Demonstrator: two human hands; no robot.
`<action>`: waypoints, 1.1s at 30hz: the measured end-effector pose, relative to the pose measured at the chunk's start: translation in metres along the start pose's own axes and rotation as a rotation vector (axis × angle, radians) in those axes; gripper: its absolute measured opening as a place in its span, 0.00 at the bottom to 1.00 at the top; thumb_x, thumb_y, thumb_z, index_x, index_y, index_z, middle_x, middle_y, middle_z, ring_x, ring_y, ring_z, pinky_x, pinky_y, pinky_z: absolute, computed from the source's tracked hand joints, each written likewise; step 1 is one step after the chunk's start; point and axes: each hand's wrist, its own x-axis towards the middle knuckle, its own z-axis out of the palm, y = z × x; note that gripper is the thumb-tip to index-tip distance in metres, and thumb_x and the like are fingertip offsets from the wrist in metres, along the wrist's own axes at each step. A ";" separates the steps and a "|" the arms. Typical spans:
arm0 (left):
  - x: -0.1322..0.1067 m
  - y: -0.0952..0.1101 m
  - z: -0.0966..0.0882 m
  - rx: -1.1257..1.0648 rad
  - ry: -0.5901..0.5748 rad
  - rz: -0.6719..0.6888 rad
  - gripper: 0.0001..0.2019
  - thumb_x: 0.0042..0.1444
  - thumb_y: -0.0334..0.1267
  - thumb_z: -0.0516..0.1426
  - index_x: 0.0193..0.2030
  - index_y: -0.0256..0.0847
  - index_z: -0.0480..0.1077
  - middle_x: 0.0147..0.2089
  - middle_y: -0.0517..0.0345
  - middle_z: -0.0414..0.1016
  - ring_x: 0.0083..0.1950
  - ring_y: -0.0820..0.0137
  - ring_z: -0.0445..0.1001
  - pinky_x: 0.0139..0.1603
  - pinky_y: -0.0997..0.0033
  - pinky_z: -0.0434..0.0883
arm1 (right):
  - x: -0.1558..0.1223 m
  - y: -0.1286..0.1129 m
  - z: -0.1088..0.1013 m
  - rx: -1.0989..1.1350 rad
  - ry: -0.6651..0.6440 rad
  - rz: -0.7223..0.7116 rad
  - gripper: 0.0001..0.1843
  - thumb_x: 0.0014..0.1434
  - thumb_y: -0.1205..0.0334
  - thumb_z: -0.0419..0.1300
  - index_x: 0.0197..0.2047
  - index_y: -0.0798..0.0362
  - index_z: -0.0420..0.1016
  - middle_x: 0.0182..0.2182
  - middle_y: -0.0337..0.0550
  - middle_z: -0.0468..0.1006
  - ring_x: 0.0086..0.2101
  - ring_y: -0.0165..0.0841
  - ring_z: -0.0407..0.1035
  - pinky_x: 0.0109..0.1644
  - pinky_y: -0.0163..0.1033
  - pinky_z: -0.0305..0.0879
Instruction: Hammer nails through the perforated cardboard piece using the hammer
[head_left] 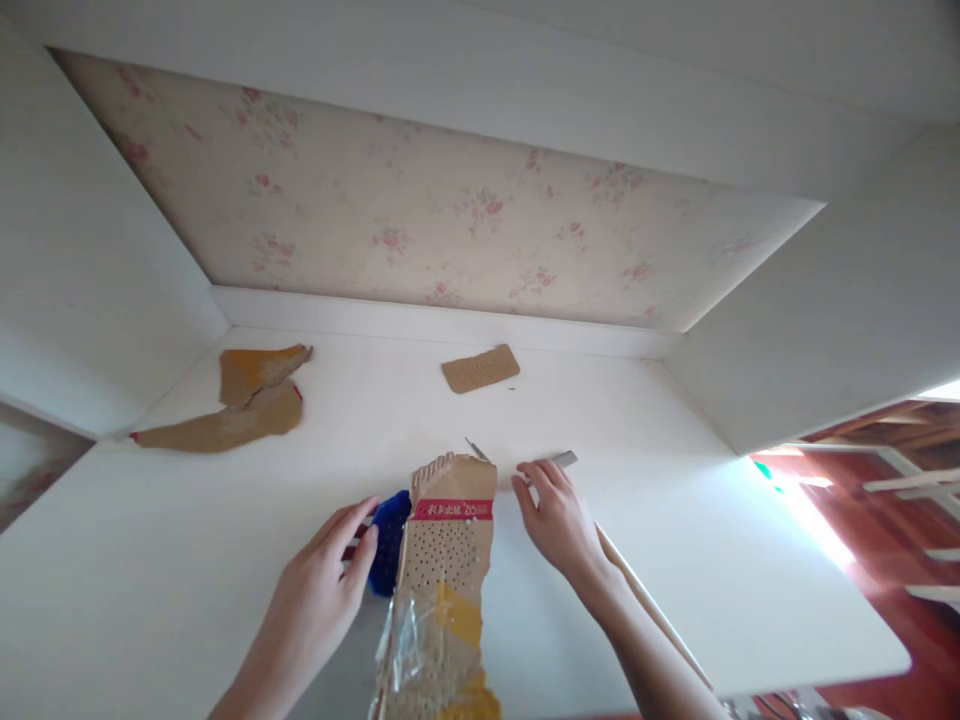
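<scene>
A long, torn strip of cardboard (450,545) with small holes, a red printed band and yellow patches runs up from the bottom edge. Clear tape clings to its left side. Against that side is a blue dotted thing (388,548). My left hand (330,565) has its thumb and curled fingers closed at the blue thing's left edge. To the right of the cardboard, my right hand (553,510) is closed on a flat grey tool (564,459), most of it hidden by the fingers. A thin metal tip (475,448) shows behind the cardboard's top end.
Two torn cardboard pieces (259,375) (225,425) lie at the back left of the white table (337,380). A small perforated cardboard piece (481,369) lies at the back middle. White panels rise on both sides, and a pale stick (652,600) lies along my right forearm.
</scene>
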 end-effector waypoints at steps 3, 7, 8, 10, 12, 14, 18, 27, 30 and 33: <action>0.019 -0.003 -0.007 0.104 0.004 0.055 0.17 0.65 0.47 0.49 0.53 0.45 0.71 0.51 0.55 0.79 0.44 0.63 0.80 0.46 0.68 0.76 | 0.025 -0.015 0.008 -0.018 -0.051 -0.034 0.13 0.68 0.59 0.51 0.51 0.52 0.72 0.46 0.49 0.75 0.47 0.41 0.69 0.49 0.42 0.65; 0.043 -0.003 -0.014 0.144 -0.054 0.114 0.16 0.65 0.46 0.48 0.51 0.46 0.73 0.50 0.57 0.80 0.49 0.63 0.79 0.53 0.64 0.72 | 0.047 -0.021 0.022 -0.045 -0.143 -0.072 0.09 0.67 0.61 0.54 0.44 0.52 0.75 0.43 0.49 0.76 0.45 0.40 0.70 0.45 0.39 0.66; 0.049 -0.001 -0.015 0.128 -0.071 0.126 0.16 0.66 0.46 0.48 0.51 0.46 0.74 0.50 0.57 0.80 0.49 0.63 0.79 0.54 0.64 0.72 | 0.050 -0.022 0.025 -0.052 -0.163 -0.075 0.09 0.67 0.62 0.54 0.42 0.52 0.75 0.42 0.50 0.76 0.44 0.39 0.70 0.45 0.39 0.66; 0.059 0.003 -0.016 0.068 -0.121 0.148 0.16 0.66 0.45 0.49 0.50 0.48 0.75 0.50 0.59 0.80 0.50 0.65 0.78 0.54 0.65 0.72 | 0.054 -0.023 0.028 -0.065 -0.193 -0.077 0.10 0.68 0.64 0.53 0.41 0.53 0.75 0.41 0.50 0.76 0.44 0.39 0.70 0.46 0.38 0.65; 0.068 0.008 -0.017 -0.003 -0.189 0.191 0.16 0.65 0.45 0.49 0.50 0.47 0.76 0.50 0.59 0.80 0.50 0.65 0.78 0.54 0.66 0.72 | 0.057 -0.023 0.030 -0.073 -0.214 -0.072 0.10 0.68 0.67 0.52 0.40 0.53 0.75 0.41 0.51 0.76 0.44 0.39 0.71 0.46 0.38 0.65; 0.077 0.013 -0.018 -0.045 -0.238 0.239 0.16 0.65 0.44 0.50 0.49 0.47 0.76 0.49 0.58 0.80 0.50 0.65 0.78 0.54 0.66 0.71 | 0.057 -0.022 0.031 -0.071 -0.229 -0.060 0.09 0.67 0.68 0.53 0.40 0.54 0.75 0.41 0.51 0.76 0.43 0.38 0.71 0.45 0.38 0.66; 0.095 0.020 -0.018 -0.113 -0.307 0.265 0.15 0.63 0.46 0.52 0.49 0.48 0.77 0.49 0.58 0.81 0.49 0.63 0.78 0.54 0.64 0.71 | 0.055 -0.020 0.031 -0.027 -0.228 -0.021 0.07 0.66 0.63 0.58 0.45 0.54 0.74 0.44 0.48 0.76 0.42 0.37 0.72 0.44 0.41 0.69; 0.100 -0.010 -0.051 -0.435 -0.299 -0.111 0.19 0.58 0.53 0.57 0.45 0.41 0.78 0.45 0.51 0.81 0.44 0.61 0.79 0.49 0.63 0.73 | 0.048 -0.016 0.023 0.280 -0.124 0.132 0.07 0.65 0.68 0.52 0.42 0.53 0.71 0.33 0.49 0.76 0.37 0.40 0.72 0.41 0.41 0.66; 0.072 -0.031 -0.072 -0.474 -0.118 -0.227 0.19 0.57 0.54 0.58 0.45 0.41 0.77 0.46 0.51 0.81 0.43 0.62 0.79 0.48 0.65 0.74 | 0.043 -0.006 0.017 0.440 -0.076 0.217 0.13 0.67 0.64 0.47 0.50 0.53 0.69 0.29 0.43 0.75 0.32 0.37 0.72 0.38 0.40 0.65; 0.031 -0.050 -0.083 -0.531 -0.051 -0.417 0.22 0.55 0.55 0.59 0.46 0.40 0.77 0.49 0.48 0.79 0.45 0.60 0.78 0.45 0.66 0.76 | 0.030 0.004 0.004 0.644 -0.050 0.280 0.19 0.69 0.55 0.42 0.50 0.52 0.70 0.31 0.41 0.75 0.29 0.34 0.71 0.33 0.38 0.66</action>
